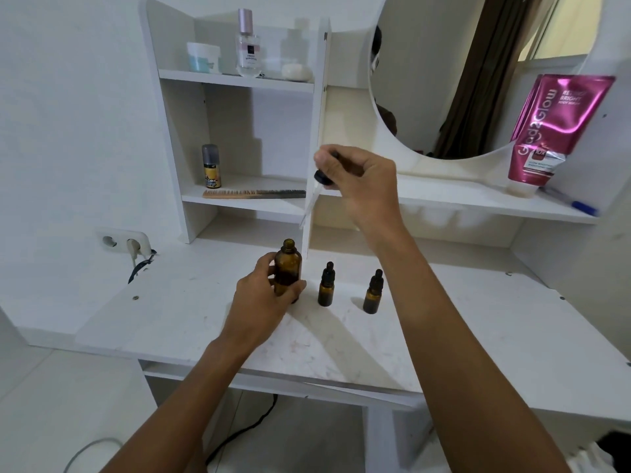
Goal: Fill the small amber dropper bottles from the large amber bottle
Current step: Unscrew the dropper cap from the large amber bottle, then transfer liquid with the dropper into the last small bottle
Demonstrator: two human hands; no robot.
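The large amber bottle [288, 269] stands upright and uncapped on the white table [341, 339], and is grasped around its lower body by the left hand [261, 295], thumb on the near right side and fingers wrapped behind. Its dropper cap [322, 177] is held well above and to the right of the open neck, pinched in the clenched fingers of the right hand [362, 180]; the clear glass pipette [309, 208] slants down and left from the black collar, its tip apart from the bottle mouth. Two small amber dropper bottles [326, 285] [374, 292] stand capped just right of the large one, near each other but not touching, each of brown glass with a black rubber bulb. The table surface is smooth, faintly marbled and lightly scuffed. Its near edge lies below the forearms, and bare surface is left open to the left and right of the bottles. A white shelf unit [239, 80] rises at the far side.
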